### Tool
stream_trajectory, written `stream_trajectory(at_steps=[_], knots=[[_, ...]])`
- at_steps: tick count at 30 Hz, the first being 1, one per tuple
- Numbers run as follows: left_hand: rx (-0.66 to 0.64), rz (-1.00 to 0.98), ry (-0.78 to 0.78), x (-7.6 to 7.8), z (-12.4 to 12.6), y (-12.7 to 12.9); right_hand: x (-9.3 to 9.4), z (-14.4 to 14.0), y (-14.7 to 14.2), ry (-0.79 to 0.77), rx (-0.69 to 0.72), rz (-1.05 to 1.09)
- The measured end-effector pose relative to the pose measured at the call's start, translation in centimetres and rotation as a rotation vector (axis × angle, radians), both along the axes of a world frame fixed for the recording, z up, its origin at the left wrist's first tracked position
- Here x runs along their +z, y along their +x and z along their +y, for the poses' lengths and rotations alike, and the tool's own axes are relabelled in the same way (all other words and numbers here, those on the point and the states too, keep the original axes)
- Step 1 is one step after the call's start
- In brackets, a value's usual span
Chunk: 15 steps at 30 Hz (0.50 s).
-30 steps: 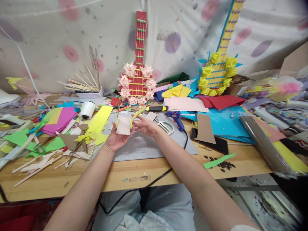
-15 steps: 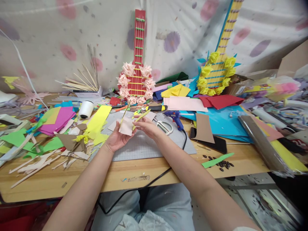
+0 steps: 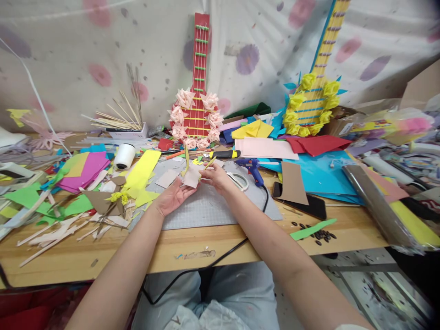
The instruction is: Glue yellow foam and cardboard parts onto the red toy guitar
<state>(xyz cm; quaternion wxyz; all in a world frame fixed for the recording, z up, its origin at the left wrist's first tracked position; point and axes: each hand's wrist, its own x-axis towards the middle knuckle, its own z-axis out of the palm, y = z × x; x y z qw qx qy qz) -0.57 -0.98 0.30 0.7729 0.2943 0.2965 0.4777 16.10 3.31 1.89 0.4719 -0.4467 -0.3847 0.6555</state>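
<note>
Over the grey cutting mat, a small pale pink piece of paper is held up between my two hands. My left hand grips its lower left edge, palm turned up. At its right edge are the bent fingers of my right hand, partly hidden behind one another. A narrow yellow-green strip stands up from the paper's left side, and another thin strip juts out by my right fingers. Another pale square lies on the mat. Beside my right hand are white-handled scissors.
A blue glue gun with a black cord lies right of the scissors. Paper scraps cover the left side. Behind stand a red paper guitar and a yellow one. Black beads and a phone lie right.
Both hands have shifted slightly right with the paper, which is tilted differently. The pale square on the mat shows more fully. The whole view has moved a little.
</note>
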Motion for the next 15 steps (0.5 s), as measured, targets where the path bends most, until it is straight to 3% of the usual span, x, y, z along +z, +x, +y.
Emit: stream_trajectory(at_steps=[4,8,12,15], knots=[[0.175,0.212,0.008,-0.5,0.3,0.6,-0.8,0.0,0.2,0.007,-0.034,-0.018],[0.349,0.366,0.018,-0.3,0.4,0.8,-0.8,-0.3,1.2,0.102,0.097,-0.086],[0.323,0.455,0.031,0.1,0.6,0.4,-0.3,-0.3,3.0,0.210,0.269,-0.132],[0.235,0.556,0.040,0.8,1.0,0.0,-0.4,0.1,4.1,0.162,0.364,-0.012]])
